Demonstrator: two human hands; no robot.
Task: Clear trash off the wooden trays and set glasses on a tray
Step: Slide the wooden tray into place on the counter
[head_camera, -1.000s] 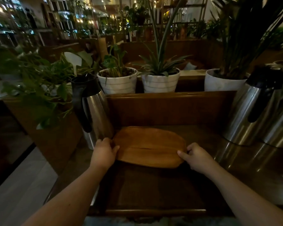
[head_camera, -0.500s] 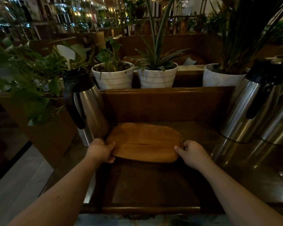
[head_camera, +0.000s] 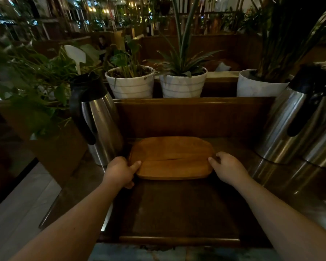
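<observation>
The dark surface point(head_camera: 282, 187) in front of me carries everything. On it sits a large dark rectangular tray point(head_camera: 177, 213) with a raised near rim. Steel thermos jugs point(head_camera: 290, 125) stand at my right, and one more steel thermos jug point(head_camera: 100, 119) with a black handle stands at my left. Behind the wooden back panel are white plant pots point(head_camera: 132, 83). The oval wooden tray point(head_camera: 171, 157) lies flat at the far end of the dark tray, bare on top. My left hand point(head_camera: 120, 171) grips its left edge, thumb on top. My right hand point(head_camera: 227, 167) grasps its right edge, fingers curled around.
</observation>
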